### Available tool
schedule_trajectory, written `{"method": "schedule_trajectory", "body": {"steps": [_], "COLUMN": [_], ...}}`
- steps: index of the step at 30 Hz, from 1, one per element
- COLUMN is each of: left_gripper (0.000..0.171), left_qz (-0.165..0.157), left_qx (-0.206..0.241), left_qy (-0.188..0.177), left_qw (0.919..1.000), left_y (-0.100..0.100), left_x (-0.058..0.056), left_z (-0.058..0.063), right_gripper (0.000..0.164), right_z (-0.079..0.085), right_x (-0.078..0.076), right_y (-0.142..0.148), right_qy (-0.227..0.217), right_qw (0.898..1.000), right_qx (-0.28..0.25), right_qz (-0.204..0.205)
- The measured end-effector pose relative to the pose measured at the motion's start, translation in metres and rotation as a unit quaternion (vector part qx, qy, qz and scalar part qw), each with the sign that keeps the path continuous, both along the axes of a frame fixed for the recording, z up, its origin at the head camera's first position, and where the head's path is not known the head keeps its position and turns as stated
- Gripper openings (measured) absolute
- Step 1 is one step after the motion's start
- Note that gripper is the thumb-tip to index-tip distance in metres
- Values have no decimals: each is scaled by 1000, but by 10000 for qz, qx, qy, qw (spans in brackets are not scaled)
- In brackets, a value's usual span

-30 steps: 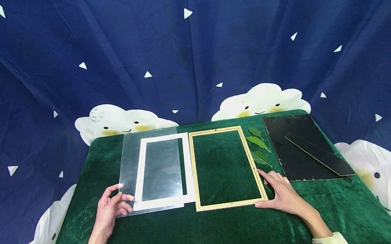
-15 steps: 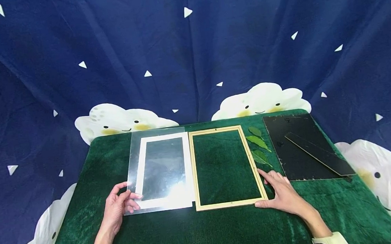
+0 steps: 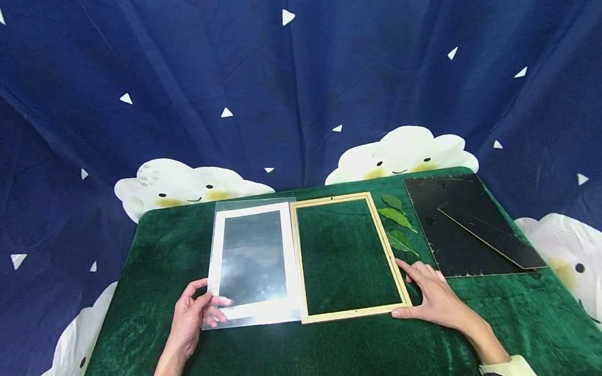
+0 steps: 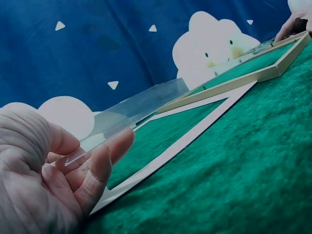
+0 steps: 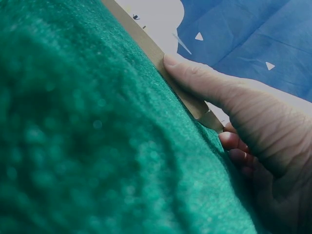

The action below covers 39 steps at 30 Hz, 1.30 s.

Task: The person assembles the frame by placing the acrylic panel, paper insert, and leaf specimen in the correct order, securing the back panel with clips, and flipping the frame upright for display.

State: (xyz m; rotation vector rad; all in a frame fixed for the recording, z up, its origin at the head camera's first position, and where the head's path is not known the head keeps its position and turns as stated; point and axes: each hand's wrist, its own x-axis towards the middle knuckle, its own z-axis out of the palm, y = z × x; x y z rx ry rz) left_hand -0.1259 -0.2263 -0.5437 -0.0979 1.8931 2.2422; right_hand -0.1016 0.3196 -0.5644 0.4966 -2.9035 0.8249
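Note:
In the head view my left hand (image 3: 190, 317) pinches the left edge of a clear rectangular sheet (image 4: 139, 105). The left wrist view shows the sheet tilted, raised above a white mat (image 4: 170, 147) that lies flat on the green cloth. Beside the mat sits a pale wooden picture frame (image 3: 355, 314), with an open middle. My right hand (image 3: 434, 299) grips the frame's near right corner, thumb along the front edge and fingers at the right side. Some of these fingers are hidden behind the hand in the right wrist view.
Several green leaves (image 3: 396, 218) lie right of the frame. Farther right is a black backing board (image 3: 463, 257) with an attached stand leg (image 3: 485, 240). Green cloth (image 3: 305, 361) covers the table, and a blue curtain (image 3: 247, 67) with white clouds hangs behind.
My left hand has moved right with the clear sheet, which now overlaps nearly the whole white mat and reaches the frame's left edge. The right hand and frame have stayed put.

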Motion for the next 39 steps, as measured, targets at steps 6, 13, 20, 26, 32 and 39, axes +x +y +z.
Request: {"method": "schedule_trajectory", "body": {"steps": [6, 13, 20, 26, 32, 39], "left_gripper": [33, 38, 40, 43, 42, 41], "left_qz": [-199, -359, -583, -669, -548, -573], "left_qx": [-153, -123, 100, 13, -121, -85], "left_qy": [-4, 153, 203, 192, -70, -208], "left_qw": [9997, 9992, 9980, 9976, 9984, 9981], "left_y": [6, 11, 18, 28, 40, 52], "left_x": [2, 2, 0, -2, -4, -7], "left_z": [1, 2, -3, -5, -4, -4], "right_gripper": [113, 114, 113, 113, 114, 114], "right_z": [-1, -1, -2, -2, -3, -2], "right_x": [-3, -3, -3, -2, -3, -2], "right_y": [0, 0, 0, 1, 2, 2], "right_qy": [-73, -130, -206, -156, -123, -120], "right_qw": [10000, 9999, 9998, 9999, 9999, 9999], "right_qx": [5, 46, 17, -2, 8, -24], "right_qz": [15, -5, -8, -13, -2, -1]}}
